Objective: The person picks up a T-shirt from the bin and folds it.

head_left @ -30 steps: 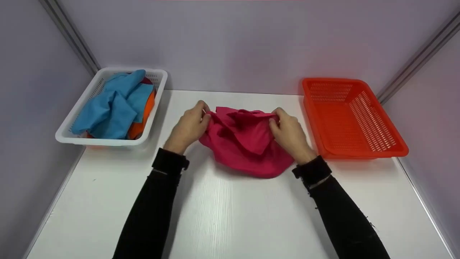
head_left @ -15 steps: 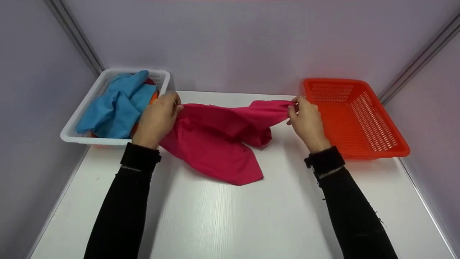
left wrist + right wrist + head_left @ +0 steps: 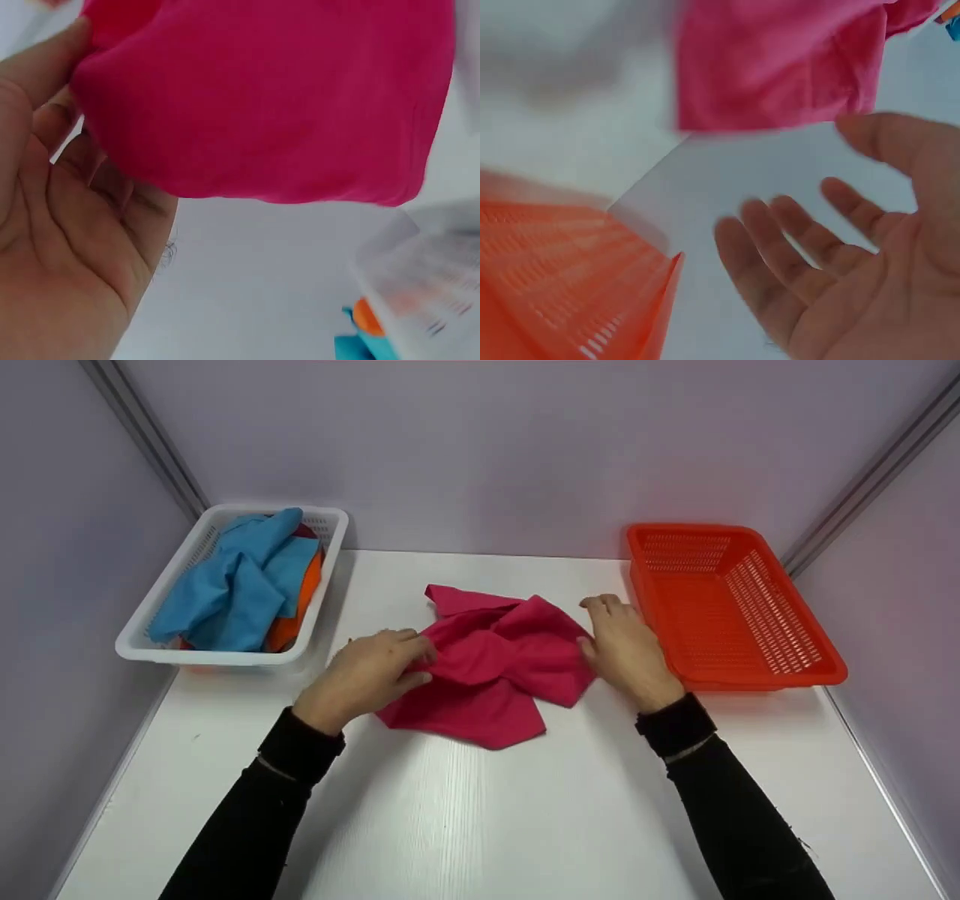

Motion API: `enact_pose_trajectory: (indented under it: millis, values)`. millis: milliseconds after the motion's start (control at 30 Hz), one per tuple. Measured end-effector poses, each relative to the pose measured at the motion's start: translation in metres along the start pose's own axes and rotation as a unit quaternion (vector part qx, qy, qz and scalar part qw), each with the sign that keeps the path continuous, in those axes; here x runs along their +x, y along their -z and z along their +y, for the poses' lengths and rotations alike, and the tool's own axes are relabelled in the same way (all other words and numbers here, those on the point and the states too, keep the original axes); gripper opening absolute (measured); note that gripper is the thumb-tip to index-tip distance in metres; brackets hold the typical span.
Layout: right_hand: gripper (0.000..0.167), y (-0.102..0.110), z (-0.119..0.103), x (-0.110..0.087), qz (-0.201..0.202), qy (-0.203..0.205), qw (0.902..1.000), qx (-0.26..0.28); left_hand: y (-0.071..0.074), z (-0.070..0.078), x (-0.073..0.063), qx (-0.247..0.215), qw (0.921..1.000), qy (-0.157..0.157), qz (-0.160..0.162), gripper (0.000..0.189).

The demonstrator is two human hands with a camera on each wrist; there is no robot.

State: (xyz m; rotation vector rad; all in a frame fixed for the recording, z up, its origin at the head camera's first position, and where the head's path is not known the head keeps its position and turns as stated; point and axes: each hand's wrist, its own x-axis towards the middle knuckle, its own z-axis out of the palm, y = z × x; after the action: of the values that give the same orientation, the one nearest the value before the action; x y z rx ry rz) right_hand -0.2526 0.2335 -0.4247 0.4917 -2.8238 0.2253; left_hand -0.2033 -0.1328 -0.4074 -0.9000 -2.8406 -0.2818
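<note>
A pink cloth [image 3: 495, 660] lies crumpled on the white table between the hands, its folds bunched toward the middle. My left hand [image 3: 371, 675] is over its left side, thumb apart from the loosely bent fingers. In the left wrist view, the cloth [image 3: 277, 105] covers those fingertips, and the thumb touches its edge. Beside the right edge of the cloth is my right hand [image 3: 626, 652], holding nothing. Its fingers [image 3: 769, 247] are spread and relaxed in the right wrist view, with the thumb near the cloth.
At the back left stands a white basket [image 3: 202, 656], with a blue cloth [image 3: 232, 585] and an orange cloth [image 3: 300, 607] inside. An orange-red basket [image 3: 757, 686] stands at the right. Walls [image 3: 480, 457] bound the table [image 3: 450, 825] behind and at the sides.
The pink cloth was gathered, then stretched out between both hands; now it lies on the table. My right hand has let go and lowered. My left hand has moved right and nearer the front.
</note>
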Motion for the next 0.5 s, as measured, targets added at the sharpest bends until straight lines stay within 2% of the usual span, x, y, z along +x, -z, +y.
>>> enact_pose_trajectory:
  millis: [100, 200, 300, 367, 500]
  values:
    - [0.068, -0.015, -0.014, -0.004, -0.056, 0.076, 0.9955, 0.011, -0.017, 0.003, -0.004, 0.038, 0.9993, 0.004, 0.001, 0.055]
    - [0.079, -0.03, -0.026, -0.009, -0.141, 0.108, 0.9833, 0.04, -0.034, 0.006, -0.008, 0.054, 0.9976, 0.031, -0.029, 0.077]
    - [0.085, -0.043, -0.032, -0.013, -0.2, 0.095, 0.9736, 0.054, -0.052, 0.009, -0.011, 0.058, 0.9947, 0.059, -0.061, 0.089]
    - [0.086, -0.047, -0.034, -0.013, -0.224, 0.082, 0.97, 0.049, -0.062, 0.009, -0.011, 0.06, 0.9929, 0.073, -0.073, 0.091]
    - [0.072, -0.052, -0.035, -0.003, -0.221, 0.074, 0.9724, 0.015, -0.07, 0.001, -0.005, 0.044, 0.9915, 0.092, -0.081, 0.092]
